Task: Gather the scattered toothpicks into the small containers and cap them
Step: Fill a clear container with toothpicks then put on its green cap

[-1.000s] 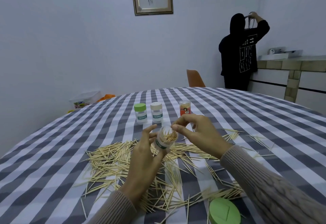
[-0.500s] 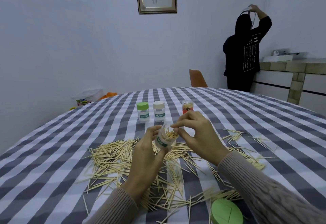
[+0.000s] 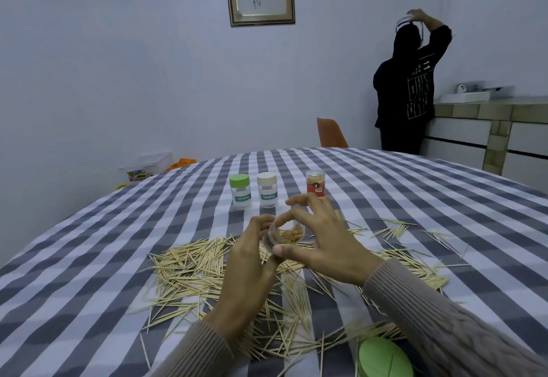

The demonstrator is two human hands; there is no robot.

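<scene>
Two hands meet above the table: your left hand (image 3: 252, 261) curls round a small clear jar (image 3: 283, 234), tipped with its open mouth toward you and toothpicks inside. Your right hand (image 3: 323, 243) is at the jar's mouth, thumb near the rim and fingers spread above; whether it pinches anything, you cannot tell. Loose toothpicks (image 3: 189, 270) lie scattered over the checked tablecloth (image 3: 89, 258). Three capped jars (image 3: 268, 189) stand in a row behind, and a green lid (image 3: 384, 357) lies near your right sleeve.

Grey-and-white checked tablecloth (image 3: 385, 187), pale tan toothpicks (image 3: 192, 267), green-capped container (image 3: 240, 191), green lid (image 3: 384, 357).
</scene>
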